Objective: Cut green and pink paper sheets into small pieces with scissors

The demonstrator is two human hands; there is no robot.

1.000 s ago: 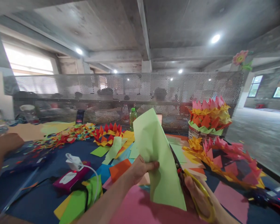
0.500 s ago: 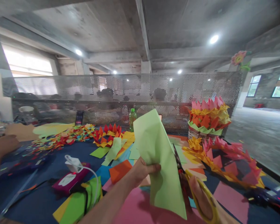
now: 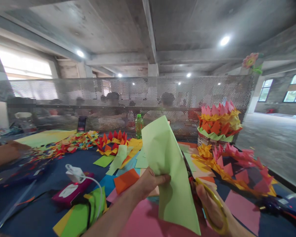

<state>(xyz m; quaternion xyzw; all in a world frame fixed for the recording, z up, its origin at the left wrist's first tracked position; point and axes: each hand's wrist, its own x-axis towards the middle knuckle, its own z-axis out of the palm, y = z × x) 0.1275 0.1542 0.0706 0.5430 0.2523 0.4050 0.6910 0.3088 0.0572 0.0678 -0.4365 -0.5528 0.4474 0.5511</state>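
A tall sheet of light green paper stands upright in front of me, slightly bent. My left hand pinches its left side between thumb and fingers. Yellow-handled scissors are gripped in my right hand; their dark blades lie along the sheet's right edge, partly hidden by it. Below the sheet is a large pink paper. An orange square lies left of my left hand, and a pink square lies right of my right hand.
A purple power strip with a white plug and cables lies at left. Folded-paper rings and a layered paper basket stand at right. Behind are paper scraps and a green bottle. Another person's hand is at far left.
The view has shifted slightly. The scissors and my right hand have moved a little along the sheet's right edge. At far left the other person's hand has moved slightly right.
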